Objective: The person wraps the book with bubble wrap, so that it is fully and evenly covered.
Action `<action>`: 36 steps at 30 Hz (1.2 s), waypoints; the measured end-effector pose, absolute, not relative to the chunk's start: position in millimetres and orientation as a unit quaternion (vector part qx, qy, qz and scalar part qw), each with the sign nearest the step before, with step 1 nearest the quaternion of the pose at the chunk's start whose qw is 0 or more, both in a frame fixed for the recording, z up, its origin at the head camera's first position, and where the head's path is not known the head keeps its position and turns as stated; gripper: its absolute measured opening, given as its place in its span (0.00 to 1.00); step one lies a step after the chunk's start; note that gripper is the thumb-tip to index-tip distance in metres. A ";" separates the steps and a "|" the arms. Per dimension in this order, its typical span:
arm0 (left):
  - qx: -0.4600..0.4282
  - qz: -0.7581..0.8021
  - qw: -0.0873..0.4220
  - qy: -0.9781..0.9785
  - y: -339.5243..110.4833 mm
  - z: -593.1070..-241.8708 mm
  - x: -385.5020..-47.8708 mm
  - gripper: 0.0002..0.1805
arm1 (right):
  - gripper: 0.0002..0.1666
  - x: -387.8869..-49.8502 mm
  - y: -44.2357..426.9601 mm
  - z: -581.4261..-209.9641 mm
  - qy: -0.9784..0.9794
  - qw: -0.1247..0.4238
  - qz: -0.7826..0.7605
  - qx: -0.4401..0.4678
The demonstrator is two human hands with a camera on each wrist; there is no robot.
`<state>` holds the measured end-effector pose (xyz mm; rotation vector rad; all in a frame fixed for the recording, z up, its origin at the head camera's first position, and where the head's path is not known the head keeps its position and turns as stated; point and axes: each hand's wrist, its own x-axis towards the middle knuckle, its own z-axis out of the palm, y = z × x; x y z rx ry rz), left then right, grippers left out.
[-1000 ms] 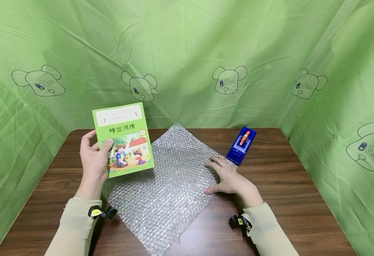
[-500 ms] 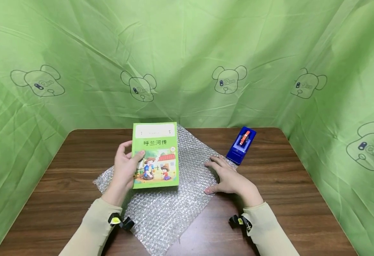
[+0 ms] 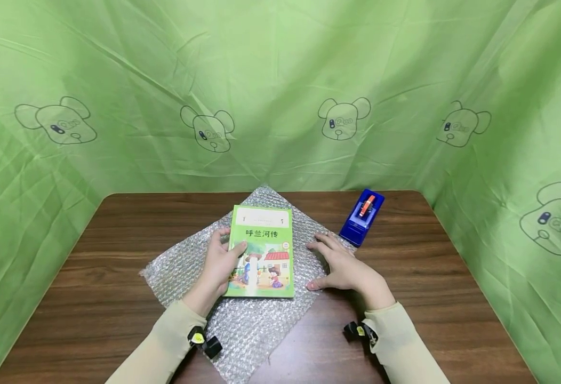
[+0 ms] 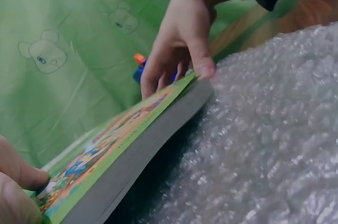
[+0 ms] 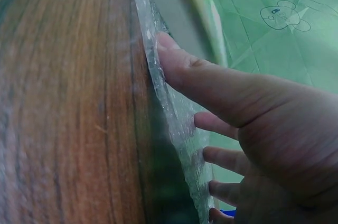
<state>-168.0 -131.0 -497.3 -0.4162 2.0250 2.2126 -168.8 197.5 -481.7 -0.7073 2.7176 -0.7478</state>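
A green paperback book (image 3: 261,266) with a picture cover lies face up in my left hand (image 3: 219,265). The thumb presses on the cover while the other fingers go round the left edge, partly hidden. In the left wrist view the book's page edge (image 4: 158,155) is tilted, with a dark shadow between it and the bubble wrap (image 4: 274,129). My right hand (image 3: 347,269), fingers spread, rests on the right part of the wrap; in the right wrist view the thumb (image 5: 177,57) touches the wrap near its rim.
Beyond the right hand, a blue case (image 3: 363,218) with an orange item on it touches the wrap's right corner. Wood-grain table (image 3: 98,277) surrounds the wrap. Green cloth (image 3: 280,80) with bear drawings encloses the back and sides.
The left hand has carried the book to the right and down, from the wrap's left side to over its middle. The right hand has stayed in place.
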 end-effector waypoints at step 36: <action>-0.031 0.518 0.082 0.851 -151.4 -488.3 -176.3 0.46 | 0.60 -168.4 196.7 -479.0 0.932 0.127 -0.246 -0.235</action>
